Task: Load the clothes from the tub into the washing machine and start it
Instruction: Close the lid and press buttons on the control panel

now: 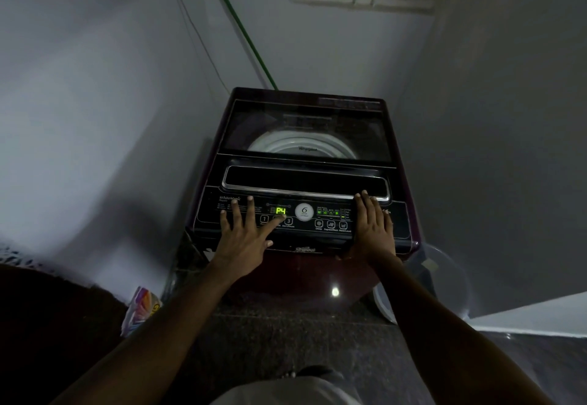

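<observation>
Bracing flat and empty on the control panel [305,217], right hand [373,230] steadies while left hand [243,233], fingers spread, thumbs toward button 3; washing machine [305,138] lid closed, display [280,211] P4, tub [444,280] beside it.

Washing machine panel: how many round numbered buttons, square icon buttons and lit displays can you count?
Round numbered buttons: 2 visible, 1 and 3; the left hand may hide another.
Square icon buttons: 3, Delay, Express Wash, Water Level.
Lit displays: 1, P4.
Total: 6.
</observation>
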